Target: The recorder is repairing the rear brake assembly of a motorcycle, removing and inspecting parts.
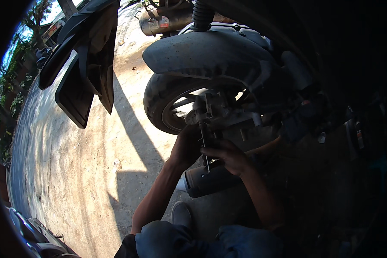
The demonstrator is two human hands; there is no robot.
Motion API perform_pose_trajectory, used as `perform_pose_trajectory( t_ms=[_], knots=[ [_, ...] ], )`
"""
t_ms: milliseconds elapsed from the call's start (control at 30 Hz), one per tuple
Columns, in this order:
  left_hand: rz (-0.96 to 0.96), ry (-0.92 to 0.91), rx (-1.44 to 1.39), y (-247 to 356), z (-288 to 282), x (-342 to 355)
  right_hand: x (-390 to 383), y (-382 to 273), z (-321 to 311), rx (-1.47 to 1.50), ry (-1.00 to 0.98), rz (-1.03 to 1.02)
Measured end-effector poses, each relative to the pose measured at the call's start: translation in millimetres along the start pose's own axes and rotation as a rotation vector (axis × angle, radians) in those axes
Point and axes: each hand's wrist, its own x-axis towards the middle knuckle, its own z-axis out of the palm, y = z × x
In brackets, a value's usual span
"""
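My left hand [186,145] is raised below the motorcycle's rear wheel hub [200,107], its shadowed fingers curled around something that I cannot make out. Beside it, my right hand [228,157] has its fingers closed on a thin upright metal rod [205,142], which reaches from near the hub bracket down toward the exhaust muffler [215,180]. The dark muffler lies horizontally beneath both hands. Above them are the rear tyre [155,101] and a dusty grey fender [193,53].
A detached dark tail fairing [73,77] juts in at upper left over sunlit concrete ground [77,163]. A rusty canister [155,23] and a coil spring [202,15] are at the top. Another vehicle's chrome part [34,232] is at lower left. The right side is deep shadow.
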Motion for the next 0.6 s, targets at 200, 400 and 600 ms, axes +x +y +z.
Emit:
perform_pose_trajectory(
  t_ms=[200, 400, 600],
  knots=[
    [0.067, -0.017, 0.331, 4.3, 6.8, -9.8, 2.8, 1.2, -6.2, 0.188, -0.073, 0.046],
    [0.056, 0.006, 0.075, 1.5, 4.7, -5.0, 2.5, -0.7, 9.9, -0.103, 0.029, -0.085],
    [0.117, -0.042, 0.421, -2.6, 0.6, -7.7, 3.3, 5.7, -7.0, 0.162, -0.039, 0.008]
  ],
)
